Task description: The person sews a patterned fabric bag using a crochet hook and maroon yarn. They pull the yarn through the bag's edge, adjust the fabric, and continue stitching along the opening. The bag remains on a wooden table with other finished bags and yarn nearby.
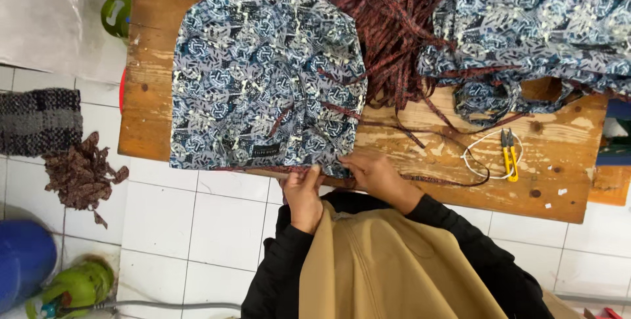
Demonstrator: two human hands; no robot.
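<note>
The left hand (303, 194) is held knuckles up, its grip closed on the near hem of the patterned fabric piece (266, 72). The right hand (376, 173) is laid just beside it, fingers curled and pinched on the same hem. The rounded blue and grey printed cloth is spread flat at the near edge of the worn wooden surface (559, 181). Dark red woven strips (388, 23) are heaped behind it, and yellow-handled snips (508, 155) are seen well apart to the right. White tiled floor (197, 227) is left open below the edge.
</note>
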